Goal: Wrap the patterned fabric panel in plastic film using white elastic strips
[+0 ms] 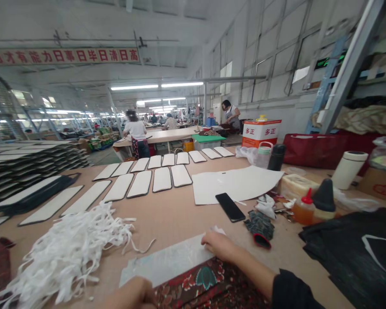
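A long pale translucent strip lies on the table close to the front edge, beside a dark red-brown floral cloth. My right hand has its fingers bent together at the strip's right end; whether they pinch it is hard to make out. At the strip's lower left end is my left hand, blurred and cut by the frame's bottom, its fingers hidden. Left of the strip a heap of white ribbon scraps spreads over the table.
Behind lie rows of white dark-edged panels, a white sheet and a black phone. To the right are a glue bottle, a crumpled glove and black cloth. People stand at farther tables.
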`<state>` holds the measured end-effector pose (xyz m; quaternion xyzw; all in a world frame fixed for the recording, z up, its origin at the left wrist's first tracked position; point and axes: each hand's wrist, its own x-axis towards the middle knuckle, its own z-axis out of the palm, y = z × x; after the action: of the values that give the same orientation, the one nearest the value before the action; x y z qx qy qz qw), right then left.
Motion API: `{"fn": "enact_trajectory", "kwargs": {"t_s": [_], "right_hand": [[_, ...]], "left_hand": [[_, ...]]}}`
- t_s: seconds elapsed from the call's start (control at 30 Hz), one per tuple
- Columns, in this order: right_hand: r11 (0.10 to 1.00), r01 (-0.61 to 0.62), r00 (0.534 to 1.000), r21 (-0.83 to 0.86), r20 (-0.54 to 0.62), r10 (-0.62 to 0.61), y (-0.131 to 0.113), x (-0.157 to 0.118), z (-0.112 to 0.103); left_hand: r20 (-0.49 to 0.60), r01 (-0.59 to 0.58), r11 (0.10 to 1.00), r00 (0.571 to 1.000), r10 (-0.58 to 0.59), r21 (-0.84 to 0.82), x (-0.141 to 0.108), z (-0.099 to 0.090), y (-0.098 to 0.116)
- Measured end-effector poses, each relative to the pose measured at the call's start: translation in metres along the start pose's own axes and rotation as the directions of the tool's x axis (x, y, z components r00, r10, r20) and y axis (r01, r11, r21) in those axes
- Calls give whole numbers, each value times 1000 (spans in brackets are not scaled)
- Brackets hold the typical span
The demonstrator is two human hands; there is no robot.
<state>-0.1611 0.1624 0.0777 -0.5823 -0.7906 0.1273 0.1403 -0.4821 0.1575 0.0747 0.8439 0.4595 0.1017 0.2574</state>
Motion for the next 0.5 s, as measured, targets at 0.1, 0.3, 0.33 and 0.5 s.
{"fn": "enact_trajectory", "kwargs": {"t_s": [0.1, 0.3, 0.33, 0.5], "right_hand": [[996, -12, 996, -93, -90, 4, -2, 26, 23], [978, -60, 992, -198, -123, 36, -3, 37, 36], [975, -56, 993, -213, -116, 31, -3, 36, 36], [970, 61, 984, -234, -148, -97, -5, 24, 32]], "left_hand": [[89, -102, 995, 991, 101, 16, 40, -1, 30], [-99, -149, 953, 979, 180, 262, 109, 36, 54], [-124, -150, 942, 973, 194, 299, 115, 43, 53], [-215, -140, 882, 942, 260, 451, 121, 61, 49]]}}
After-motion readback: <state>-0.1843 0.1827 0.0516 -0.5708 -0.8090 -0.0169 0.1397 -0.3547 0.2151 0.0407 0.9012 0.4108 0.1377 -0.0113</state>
